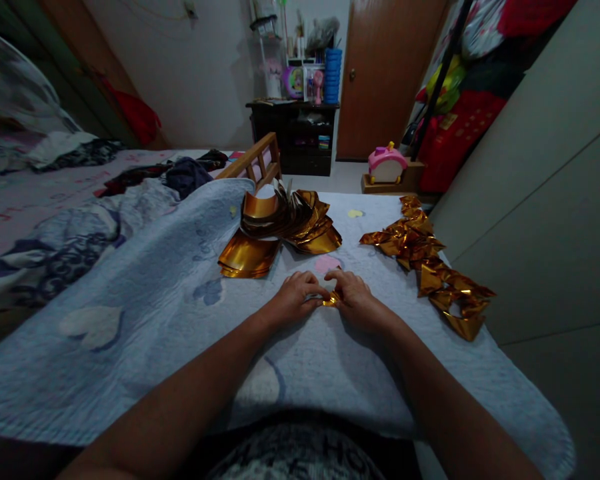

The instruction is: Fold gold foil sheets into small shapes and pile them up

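Observation:
My left hand (296, 294) and my right hand (353, 293) meet over a small folded piece of gold foil paper (331, 301) on a pale blue quilt (180, 320). Both hands have their fingers curled and pinch the piece between them. Most of the piece is hidden under the fingers. Beyond my hands lies a loose pile of curled gold foil sheets (280, 227). To the right runs a row of folded gold foil pieces (430, 267).
The quilt covers a surface in front of me, with a white wall or cabinet (545, 220) close on the right. A bed with rumpled clothes (70, 200) lies to the left. A dark cabinet (295, 137), a brown door (385, 73) and a pink toy (386, 163) stand at the back.

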A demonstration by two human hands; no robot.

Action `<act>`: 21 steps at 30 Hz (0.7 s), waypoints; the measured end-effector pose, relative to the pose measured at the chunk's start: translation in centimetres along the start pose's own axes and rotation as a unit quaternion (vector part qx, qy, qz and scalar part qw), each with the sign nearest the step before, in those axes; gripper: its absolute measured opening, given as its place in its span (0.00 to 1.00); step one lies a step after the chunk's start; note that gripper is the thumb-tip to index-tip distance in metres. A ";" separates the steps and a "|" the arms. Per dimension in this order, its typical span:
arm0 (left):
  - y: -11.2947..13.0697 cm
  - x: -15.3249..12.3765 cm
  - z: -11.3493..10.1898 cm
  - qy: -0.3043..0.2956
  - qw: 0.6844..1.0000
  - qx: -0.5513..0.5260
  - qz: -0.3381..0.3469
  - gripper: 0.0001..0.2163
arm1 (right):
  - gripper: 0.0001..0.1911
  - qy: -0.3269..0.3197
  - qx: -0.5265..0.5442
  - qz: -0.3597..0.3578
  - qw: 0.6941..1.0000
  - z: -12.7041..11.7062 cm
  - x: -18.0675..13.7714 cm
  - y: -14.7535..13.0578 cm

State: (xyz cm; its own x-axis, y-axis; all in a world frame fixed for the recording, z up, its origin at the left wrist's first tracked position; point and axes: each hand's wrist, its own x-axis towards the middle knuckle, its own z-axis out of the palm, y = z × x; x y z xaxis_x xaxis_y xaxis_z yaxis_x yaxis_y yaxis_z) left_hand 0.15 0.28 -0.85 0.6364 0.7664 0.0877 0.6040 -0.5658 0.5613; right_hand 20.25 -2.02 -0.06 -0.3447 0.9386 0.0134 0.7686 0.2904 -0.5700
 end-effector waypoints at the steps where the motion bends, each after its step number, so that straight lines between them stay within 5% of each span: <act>1: 0.0 -0.1 0.0 0.001 1.000 -0.001 0.004 0.10 | 0.24 0.001 0.004 -0.003 1.000 0.0 -0.1 0.1; 11: 0.3 -0.3 0.2 0.017 0.999 0.021 0.038 0.10 | 0.12 0.056 0.206 0.019 0.977 -1.1 -0.1 1.8; 16: 0.0 -0.1 0.5 0.029 0.997 0.030 0.059 0.08 | 0.06 0.152 0.071 0.092 0.982 -1.6 0.3 2.9; 21: 0.0 0.3 0.7 0.034 0.997 0.013 0.064 0.08 | 0.09 0.121 -0.106 0.126 0.979 -1.0 0.3 2.7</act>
State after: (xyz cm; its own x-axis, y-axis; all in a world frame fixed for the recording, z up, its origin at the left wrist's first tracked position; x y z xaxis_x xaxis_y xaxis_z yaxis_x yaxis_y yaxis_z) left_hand 0.68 0.30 -1.45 0.6757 0.7054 0.2140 0.5328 -0.6679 0.5196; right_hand 22.78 -0.80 -0.84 -0.0109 0.9946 0.1035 0.9163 0.0514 -0.3973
